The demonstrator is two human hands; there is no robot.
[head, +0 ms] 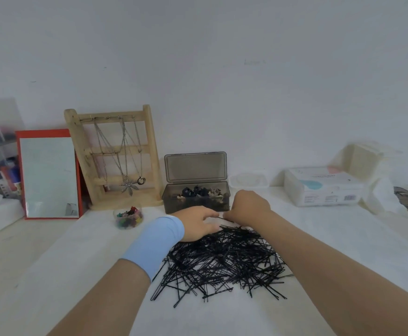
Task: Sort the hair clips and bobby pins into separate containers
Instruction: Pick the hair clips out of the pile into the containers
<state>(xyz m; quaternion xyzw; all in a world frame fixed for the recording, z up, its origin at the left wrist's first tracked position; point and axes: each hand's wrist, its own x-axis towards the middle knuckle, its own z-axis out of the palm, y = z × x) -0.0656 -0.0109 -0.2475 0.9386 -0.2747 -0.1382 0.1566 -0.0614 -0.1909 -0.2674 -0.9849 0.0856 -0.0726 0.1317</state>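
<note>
A big heap of black bobby pins (224,260) lies on the white table in front of me. Behind it stands a smoky grey plastic box (195,201) with its lid up and dark hair clips inside. A small clear tub (128,219) of coloured mini clips sits to the left. My left hand (199,223), with a blue wristband, rests at the far edge of the heap. My right hand (248,206) is beside it, fingers curled, and a single bobby pin (224,219) spans between the two hands, pinched at both ends.
A wooden jewellery stand (115,156) with necklaces and a red-framed mirror (49,174) lean against the wall at left. A clear empty container (249,180) and a white tissue box (321,186) sit at right, with a plastic bag (380,190) beyond.
</note>
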